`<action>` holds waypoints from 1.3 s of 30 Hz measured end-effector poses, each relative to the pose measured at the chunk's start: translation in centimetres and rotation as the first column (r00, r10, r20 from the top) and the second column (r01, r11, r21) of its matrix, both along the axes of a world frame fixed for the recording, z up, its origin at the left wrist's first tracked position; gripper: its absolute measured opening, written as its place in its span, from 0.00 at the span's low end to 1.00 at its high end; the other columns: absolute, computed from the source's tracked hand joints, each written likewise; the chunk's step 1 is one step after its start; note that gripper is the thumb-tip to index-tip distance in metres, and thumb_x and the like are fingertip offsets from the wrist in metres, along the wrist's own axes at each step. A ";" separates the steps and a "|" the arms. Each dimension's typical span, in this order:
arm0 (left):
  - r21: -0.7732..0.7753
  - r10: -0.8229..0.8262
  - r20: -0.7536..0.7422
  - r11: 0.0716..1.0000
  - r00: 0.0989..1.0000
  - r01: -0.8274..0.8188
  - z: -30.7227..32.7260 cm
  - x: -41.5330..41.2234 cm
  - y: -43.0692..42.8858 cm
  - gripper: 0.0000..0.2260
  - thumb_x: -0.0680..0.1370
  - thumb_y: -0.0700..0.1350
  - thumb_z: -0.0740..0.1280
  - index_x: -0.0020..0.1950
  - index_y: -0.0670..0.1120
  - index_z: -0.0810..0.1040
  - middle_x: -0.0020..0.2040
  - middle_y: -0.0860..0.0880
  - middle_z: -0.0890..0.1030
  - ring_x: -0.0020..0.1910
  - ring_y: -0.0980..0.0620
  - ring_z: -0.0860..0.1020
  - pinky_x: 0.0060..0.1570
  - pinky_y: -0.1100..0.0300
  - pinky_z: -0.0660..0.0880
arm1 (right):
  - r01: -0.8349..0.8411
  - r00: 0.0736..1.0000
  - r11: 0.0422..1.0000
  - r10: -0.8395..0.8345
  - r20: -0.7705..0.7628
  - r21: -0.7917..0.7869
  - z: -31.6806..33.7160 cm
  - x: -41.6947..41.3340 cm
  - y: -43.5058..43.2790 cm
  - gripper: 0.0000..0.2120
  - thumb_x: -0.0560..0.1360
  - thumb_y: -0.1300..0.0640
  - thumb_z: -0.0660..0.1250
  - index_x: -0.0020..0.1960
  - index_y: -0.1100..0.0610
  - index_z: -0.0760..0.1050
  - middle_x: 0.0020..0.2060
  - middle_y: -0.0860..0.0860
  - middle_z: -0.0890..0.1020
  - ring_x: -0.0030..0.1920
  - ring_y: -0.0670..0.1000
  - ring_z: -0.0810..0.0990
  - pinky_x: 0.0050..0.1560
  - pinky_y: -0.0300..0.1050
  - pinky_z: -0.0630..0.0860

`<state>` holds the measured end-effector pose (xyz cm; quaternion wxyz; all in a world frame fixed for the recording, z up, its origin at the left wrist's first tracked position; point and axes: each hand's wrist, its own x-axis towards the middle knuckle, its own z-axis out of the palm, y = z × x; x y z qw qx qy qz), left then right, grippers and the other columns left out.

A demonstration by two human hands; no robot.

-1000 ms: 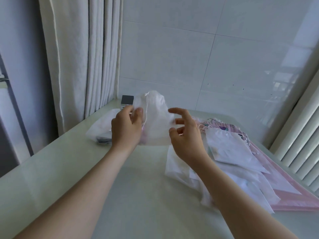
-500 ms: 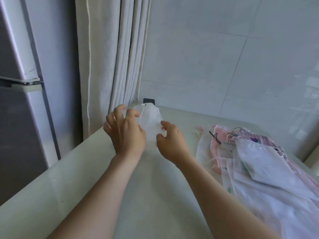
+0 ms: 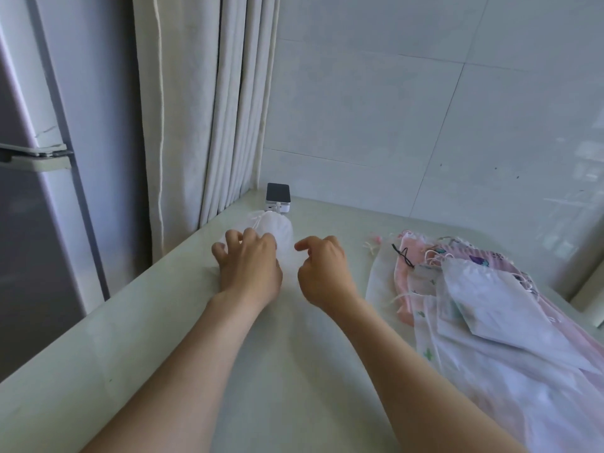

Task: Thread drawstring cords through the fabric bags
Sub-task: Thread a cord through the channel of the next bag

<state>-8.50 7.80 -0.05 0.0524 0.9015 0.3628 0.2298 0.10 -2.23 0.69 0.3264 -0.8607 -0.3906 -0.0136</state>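
Note:
A white fabric bag (image 3: 276, 228) with a white drawstring at its far end lies on the pale table near the left edge. My left hand (image 3: 248, 263) rests on the near part of this bag with fingers spread and slightly bent. My right hand (image 3: 322, 271) hovers just right of the bag, fingers loosely curled, holding nothing. A pile of white and pink fabric bags (image 3: 483, 299) with loose cords lies to the right. A black cord (image 3: 403, 258) sits on the pile's left side.
A small dark-topped white device (image 3: 278, 197) stands at the table's far corner behind the bag. A cream curtain (image 3: 209, 109) hangs at the left, with a fridge (image 3: 36, 191) beside it. A tiled wall backs the table (image 3: 261, 371).
The white bag went from held up between both hands to lying on the table at the far left. My right hand let go of it. The view swung left.

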 end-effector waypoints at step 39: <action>-0.175 -0.479 0.363 0.808 0.799 0.563 -3.3 3.9 -10.5 0.20 0.83 0.49 0.66 0.74 0.47 0.72 0.63 0.51 0.76 0.65 0.49 0.73 0.67 0.56 0.69 | 0.255 0.668 0.953 -0.298 0.682 0.167 0.7 3.9 -16.9 0.33 0.64 0.72 0.54 0.68 0.60 0.74 0.49 0.58 0.79 0.46 0.62 0.75 0.48 0.55 0.74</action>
